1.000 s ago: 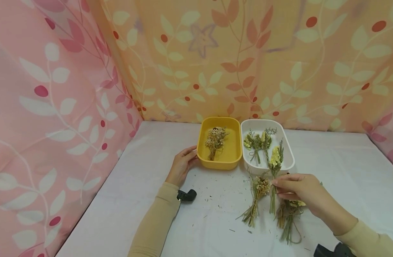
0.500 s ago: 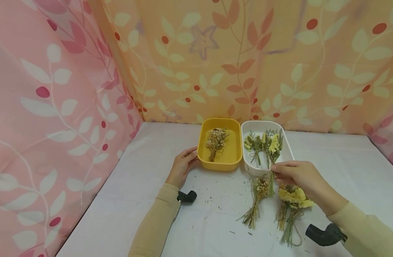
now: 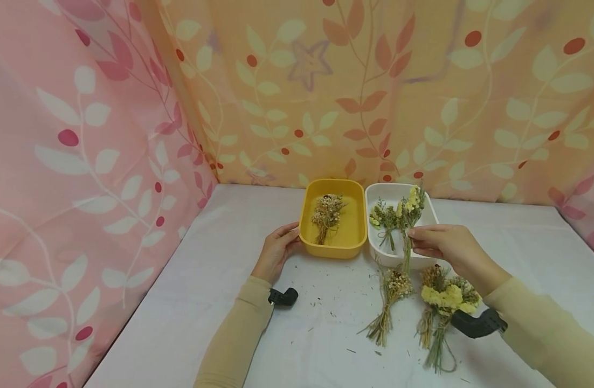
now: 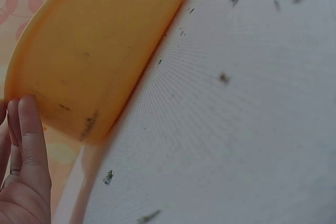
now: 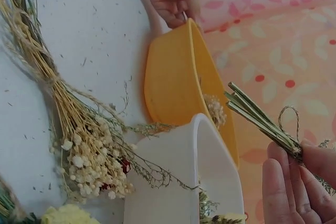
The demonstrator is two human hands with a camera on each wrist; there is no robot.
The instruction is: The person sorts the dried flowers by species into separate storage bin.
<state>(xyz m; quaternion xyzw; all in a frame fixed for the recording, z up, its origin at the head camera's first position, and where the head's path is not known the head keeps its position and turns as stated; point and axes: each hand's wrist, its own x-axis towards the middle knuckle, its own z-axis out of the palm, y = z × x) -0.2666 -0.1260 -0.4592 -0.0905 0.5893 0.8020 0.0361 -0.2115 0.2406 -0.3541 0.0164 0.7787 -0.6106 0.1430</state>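
Note:
My right hand (image 3: 449, 242) pinches a tied dried flower bouquet (image 3: 409, 213) by its stems. The bouquet has a pale yellow head and is held over the near right part of the white box (image 3: 430, 261). In the right wrist view, its cut stems (image 5: 257, 116) and a twine loop show beside the thumb. Two smaller bunches with yellow and green heads (image 3: 385, 218) lie in that box. My left hand (image 3: 276, 250) rests its extended fingers (image 4: 32, 129) against the left side of the yellow box (image 3: 333, 250), which contains one beige dried bouquet (image 3: 327, 213).
In front of the white box lies a beige bouquet (image 3: 386, 310) with splayed stems. Right of it are more bunches, one with a large yellow head (image 3: 447, 299), partly under my right wrist. Plant crumbs dot the white cloth (image 3: 326, 323). A patterned curtain (image 3: 277, 108) stands behind.
My right hand has moved the bouquet forward and slightly left, from in front of the white box to over it. The yellow-headed bunch on the cloth has come into view. My left hand stays put.

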